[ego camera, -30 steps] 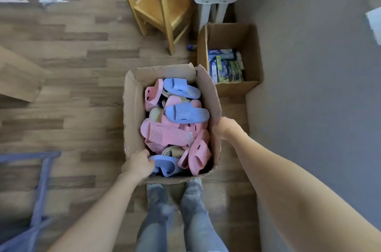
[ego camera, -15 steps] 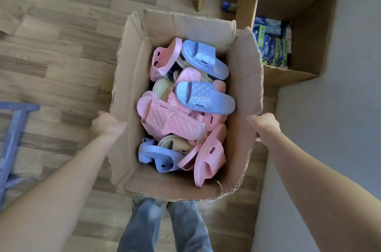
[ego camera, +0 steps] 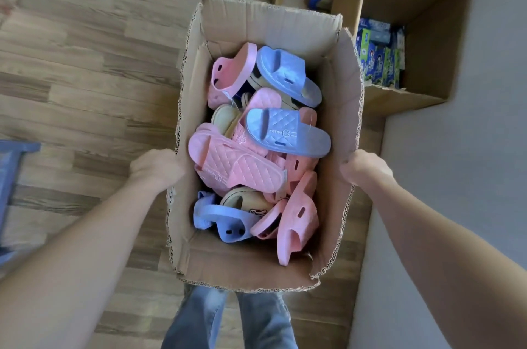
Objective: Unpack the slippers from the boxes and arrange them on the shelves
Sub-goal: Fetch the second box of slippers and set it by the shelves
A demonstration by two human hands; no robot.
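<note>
Box is dead centre btw both hands, its long axis running straight away from the person: near end over the legs, far end toward the 2nd box. L hand is on the left long wall and R hand on the right long wall, opposite each other at approx mid-length, so the load looks evenly split. Both hands are curled tight on the cardboard by the rim. R hand hooks the top edge. L hand is a fist against the wall edge w/ fingertips hidden, so can't tell how far they reach inside. Slippers are all inside the box, piled loose below the rim, in the gap btw the hands: pink, blue, a few beige, lying every which way. On top, the pink quilted one lies just inboard of L hand, and the blue quilted one lies across the box, nearer R hand. Neither hand touches a slipper. Judgement: box looks lifted, not resting, tho its contact w/ the floor is hidden. No shelf in view, so can't tell which way it must go. Next move prob needs the box set down level. After that L hand has the shortest reach to pink, R hand to blue. Risk: the walls look soft and the rim ragged, so they could buckle under the grip.
</note>
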